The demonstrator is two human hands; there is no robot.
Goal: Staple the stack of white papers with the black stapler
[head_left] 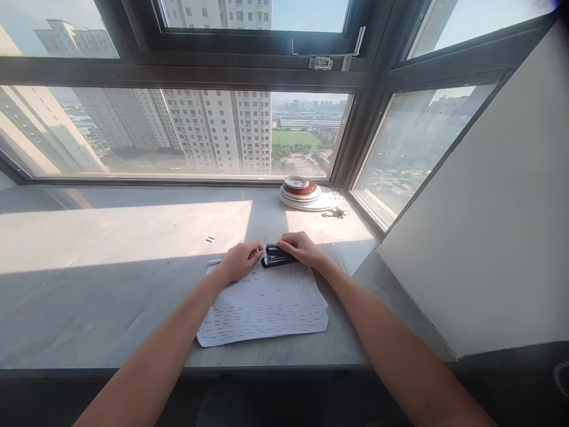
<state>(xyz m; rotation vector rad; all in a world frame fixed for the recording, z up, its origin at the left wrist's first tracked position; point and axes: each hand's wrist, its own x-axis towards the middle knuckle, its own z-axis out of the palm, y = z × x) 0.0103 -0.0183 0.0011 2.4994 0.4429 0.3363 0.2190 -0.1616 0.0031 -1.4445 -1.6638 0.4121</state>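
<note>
A black stapler [278, 260] lies over the top part of a stack of white paper sheets [267, 323], its jaw towards the left. My right hand [301, 248] is closed around the stapler's rear, thumb and fingers on its upper arm. Just left of the jaw, my left hand [242, 260] rests over the sheets' upper left, fingertips pinched together. Whatever those fingertips hold, if anything, is too small to make out. Staple marks run in rows across the lower sheets, and a little handwriting shows near my left hand.
A stack of plates [304, 198] stands in the window corner, with a small tangle of thin cord [335, 213] beside it. Small white pieces [210, 239] lie left of the paper. The grey stone sill [111, 314] ends at a front edge; a white wall [502, 237] slopes at right.
</note>
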